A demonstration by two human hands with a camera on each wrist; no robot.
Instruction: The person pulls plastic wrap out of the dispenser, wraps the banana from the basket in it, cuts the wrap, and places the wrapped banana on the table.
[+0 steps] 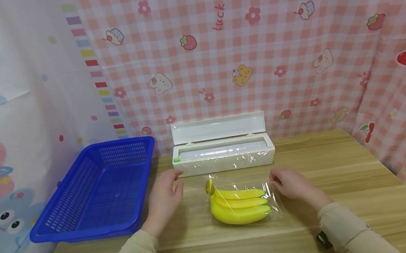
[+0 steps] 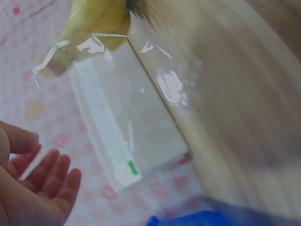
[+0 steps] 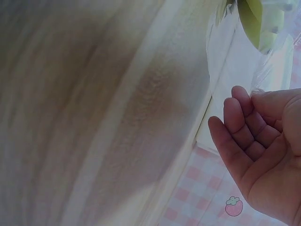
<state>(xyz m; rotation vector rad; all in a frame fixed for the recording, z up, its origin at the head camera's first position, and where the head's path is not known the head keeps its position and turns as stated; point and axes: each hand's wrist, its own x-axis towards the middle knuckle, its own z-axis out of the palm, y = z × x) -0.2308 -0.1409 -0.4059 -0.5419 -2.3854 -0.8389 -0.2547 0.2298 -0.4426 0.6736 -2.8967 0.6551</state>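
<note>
A bunch of yellow bananas (image 1: 238, 207) with green tips lies on the table under clear plastic wrap (image 1: 273, 202). At its right end, my right hand (image 1: 291, 182) pinches the edge of the wrap between thumb and index finger, the other fingers loosely bent. To the left of the stem is my left hand (image 1: 166, 194), its thumb and fingers apart and relaxed, with nothing seen between them. Behind the bananas stands a white wrap dispenser box (image 1: 225, 164), lid raised, a roll of film inside and a small green slider at its left end.
A blue plastic basket (image 1: 145, 185) with perforated sides stands at the left, close beside my left forearm. The wood-patterned table (image 1: 333, 177) runs back to a pink checked cloth (image 1: 222, 98) hanging behind the box. More printed cloth hangs on both sides.
</note>
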